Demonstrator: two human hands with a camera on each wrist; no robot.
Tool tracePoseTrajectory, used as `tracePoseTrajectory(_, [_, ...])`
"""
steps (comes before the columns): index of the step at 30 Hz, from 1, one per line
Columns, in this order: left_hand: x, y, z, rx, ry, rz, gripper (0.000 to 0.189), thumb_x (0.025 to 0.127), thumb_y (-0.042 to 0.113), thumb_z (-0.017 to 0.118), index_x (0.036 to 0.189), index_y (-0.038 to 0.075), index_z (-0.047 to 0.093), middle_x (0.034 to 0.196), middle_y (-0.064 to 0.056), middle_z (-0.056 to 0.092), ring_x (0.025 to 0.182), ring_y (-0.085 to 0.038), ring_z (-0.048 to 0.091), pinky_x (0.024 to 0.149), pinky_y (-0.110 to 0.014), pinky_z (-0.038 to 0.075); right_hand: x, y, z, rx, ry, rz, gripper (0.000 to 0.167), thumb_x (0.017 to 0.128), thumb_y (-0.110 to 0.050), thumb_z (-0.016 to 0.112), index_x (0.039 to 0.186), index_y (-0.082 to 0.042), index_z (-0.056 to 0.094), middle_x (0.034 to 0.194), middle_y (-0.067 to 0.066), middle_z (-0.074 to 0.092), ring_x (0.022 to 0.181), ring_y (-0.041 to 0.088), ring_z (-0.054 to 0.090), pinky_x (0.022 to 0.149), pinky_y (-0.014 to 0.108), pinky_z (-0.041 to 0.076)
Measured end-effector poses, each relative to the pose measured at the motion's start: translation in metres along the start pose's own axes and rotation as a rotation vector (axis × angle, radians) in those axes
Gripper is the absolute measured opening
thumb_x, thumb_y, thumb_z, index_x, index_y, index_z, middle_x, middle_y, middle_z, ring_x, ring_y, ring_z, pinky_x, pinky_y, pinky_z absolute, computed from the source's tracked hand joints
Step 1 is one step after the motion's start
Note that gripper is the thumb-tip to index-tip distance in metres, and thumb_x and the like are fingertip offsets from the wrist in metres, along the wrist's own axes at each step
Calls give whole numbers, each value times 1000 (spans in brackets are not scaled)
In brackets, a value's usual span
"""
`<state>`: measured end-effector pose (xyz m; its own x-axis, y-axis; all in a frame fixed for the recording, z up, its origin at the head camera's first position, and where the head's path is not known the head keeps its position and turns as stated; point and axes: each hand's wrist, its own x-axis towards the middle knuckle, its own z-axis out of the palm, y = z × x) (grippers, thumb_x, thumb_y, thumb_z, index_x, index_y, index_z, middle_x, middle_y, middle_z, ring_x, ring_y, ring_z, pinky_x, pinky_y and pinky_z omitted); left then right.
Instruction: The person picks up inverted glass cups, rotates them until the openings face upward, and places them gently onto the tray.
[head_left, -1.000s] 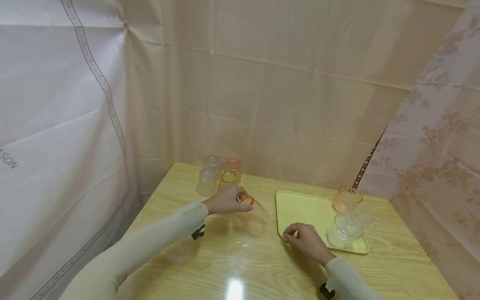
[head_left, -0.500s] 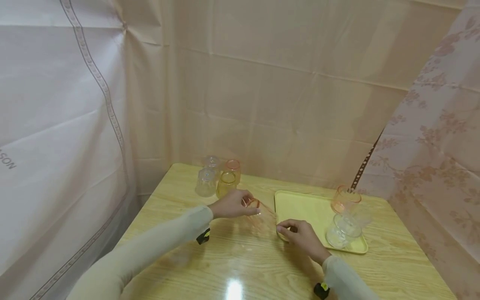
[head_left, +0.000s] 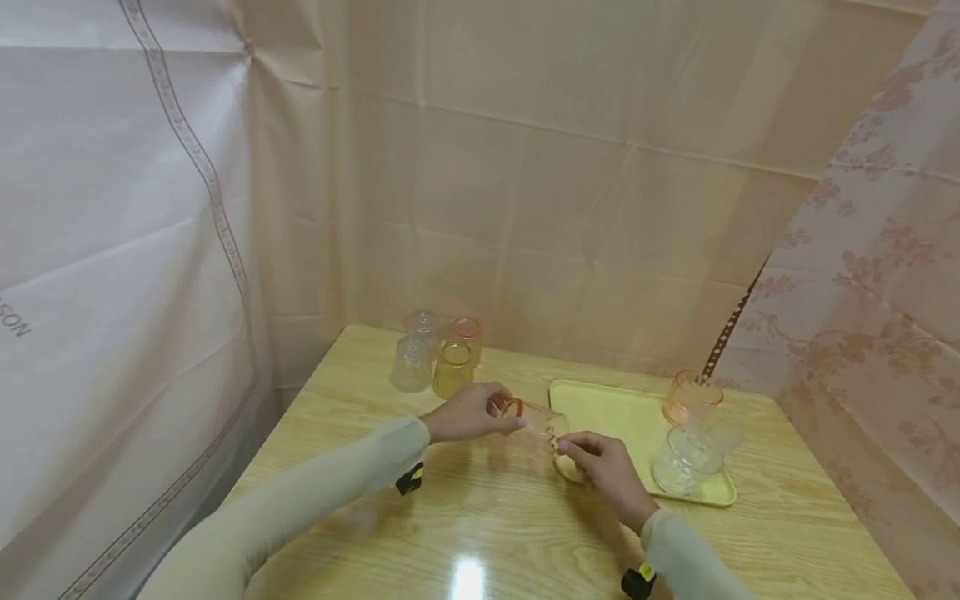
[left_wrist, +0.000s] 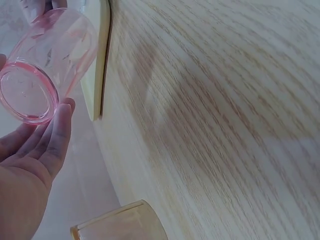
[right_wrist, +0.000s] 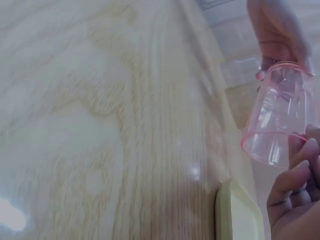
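A clear pink tumbler (head_left: 538,419) lies tilted on its side in the air over the table, mouth toward the right. My left hand (head_left: 468,412) grips it around the base, which has a thick pink ring, as the left wrist view shows. At the other end my right hand (head_left: 606,472) pinches the rim; in the right wrist view its fingertips (right_wrist: 311,142) sit right at the pink edge. Behind the left hand stands an upside-down yellow glass (head_left: 453,372). The front left corner of the yellow tray (head_left: 600,408) is behind the right hand.
Beside the yellow glass stand a pink glass (head_left: 467,335) and two clear glasses, one a faceted glass (head_left: 412,364). On the tray's right side are an orange-rimmed glass (head_left: 692,400) and clear glassware (head_left: 684,467). Curtains hang around the wooden table (head_left: 420,533).
My left hand has carried the pink tumbler rightward and tipped it closer to level. My right hand has shifted slightly left and taken hold of its rim. The other glasses stay in place.
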<state>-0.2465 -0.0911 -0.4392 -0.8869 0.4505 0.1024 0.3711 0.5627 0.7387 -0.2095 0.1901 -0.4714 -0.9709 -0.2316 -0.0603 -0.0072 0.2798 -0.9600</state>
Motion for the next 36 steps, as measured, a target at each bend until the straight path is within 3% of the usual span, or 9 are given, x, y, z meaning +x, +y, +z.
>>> tracePoseTrajectory(8, [1, 1, 2, -29, -5, -5, 63, 90, 54, 75, 129, 6, 63, 114, -5, 69, 97, -10, 65, 85, -30, 54, 1, -3, -3, 130, 40, 21, 38, 97, -28, 72, 120, 3, 70, 92, 13, 65, 62, 13, 45, 57, 26, 42])
tracePoseTrajectory(13, [1, 1, 4, -38, -22, -9, 59, 90, 51, 76, 131, 9, 63, 112, 2, 68, 98, -9, 65, 85, -29, 54, 1, -6, -7, 134, 44, -35, 41, 96, -26, 74, 118, 8, 68, 76, 5, 57, 59, 11, 40, 57, 26, 39])
tracePoseTrajectory(18, [1, 1, 5, -25, -48, -3, 62, 92, 46, 76, 137, 7, 61, 115, -3, 70, 99, -12, 67, 84, -28, 54, 1, -13, -13, 43, 52, -79, 38, 94, -31, 76, 113, 2, 72, 85, 8, 62, 63, 12, 42, 57, 25, 39])
tracePoseTrajectory(22, [0, 0, 7, -3, -59, -6, 63, 92, 48, 75, 136, 5, 62, 113, -2, 71, 99, -12, 67, 86, -28, 54, 1, -17, -18, -75, 73, -85, 37, 94, -36, 75, 112, -4, 74, 102, 8, 69, 79, 15, 52, 64, 27, 44])
tracePoseTrajectory(27, [1, -5, 10, 2, -65, 34, 44, 94, 40, 76, 117, 4, 70, 98, 4, 71, 89, -8, 65, 81, -27, 54, 1, -22, -24, -171, 94, -86, 34, 95, -39, 74, 111, -10, 76, 110, 6, 72, 92, 21, 58, 74, 33, 49])
tracePoseTrajectory(31, [3, -10, 14, 20, -58, 74, 22, 95, 31, 75, 100, 10, 72, 88, 7, 69, 82, -6, 63, 75, -25, 53, 2, -24, -30, -231, 105, -122, 32, 96, -39, 73, 111, -10, 76, 107, 7, 72, 85, 23, 57, 70, 32, 50])
tracePoseTrajectory(36, [3, -9, 20, 22, -77, 57, 14, 97, 27, 72, 91, 15, 72, 82, 10, 67, 76, -6, 63, 70, -25, 53, 4, -24, -37, -313, 127, -186, 27, 97, -38, 72, 110, -14, 77, 104, 4, 73, 81, 20, 59, 65, 29, 47])
